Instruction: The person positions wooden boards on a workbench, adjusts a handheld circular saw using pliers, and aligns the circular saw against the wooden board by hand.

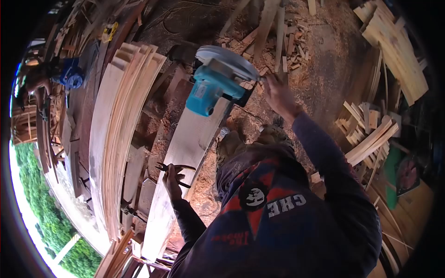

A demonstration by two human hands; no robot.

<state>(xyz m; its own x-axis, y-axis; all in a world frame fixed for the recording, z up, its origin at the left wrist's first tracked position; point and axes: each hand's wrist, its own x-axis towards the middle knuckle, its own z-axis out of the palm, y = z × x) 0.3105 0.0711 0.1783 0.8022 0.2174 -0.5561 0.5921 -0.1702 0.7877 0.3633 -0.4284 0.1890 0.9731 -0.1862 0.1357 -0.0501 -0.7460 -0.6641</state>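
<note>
A teal circular saw (204,95) rests on a long wooden plank (187,139), with its grey round blade or guard (227,60) facing away from me. My right hand (279,96) is closed at the right end of the saw, its fingertips against the edge of the round part. Exactly what they pinch is too small to make out. Over the plank, nearer my body, my left hand (173,184) grips dark pliers (162,167) with two spread, curved handles. The jaws point left, apart from the saw.
Stacked curved boards (123,134) stand left of the plank. A blue power tool (72,74) lies at far left near what looks like another person's hand (39,83). Wood offcuts (294,48) and sawdust cover the floor; more cut pieces (371,132) are piled right.
</note>
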